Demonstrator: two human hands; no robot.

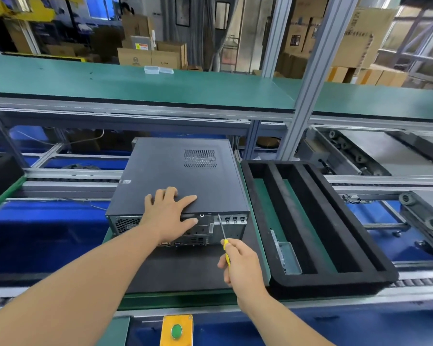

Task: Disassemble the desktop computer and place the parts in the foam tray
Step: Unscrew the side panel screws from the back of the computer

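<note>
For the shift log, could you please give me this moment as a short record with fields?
computer: desktop computer lies flat, cover on, rear panel toward the person
left hand: left hand rests flat on the cover's near edge
right hand: right hand grips a yellow screwdriver, tip at the rear panel
tray: foam tray right of the computer, a metal bracket in its leftmost slot
foreground: green button on a yellow box
</note>
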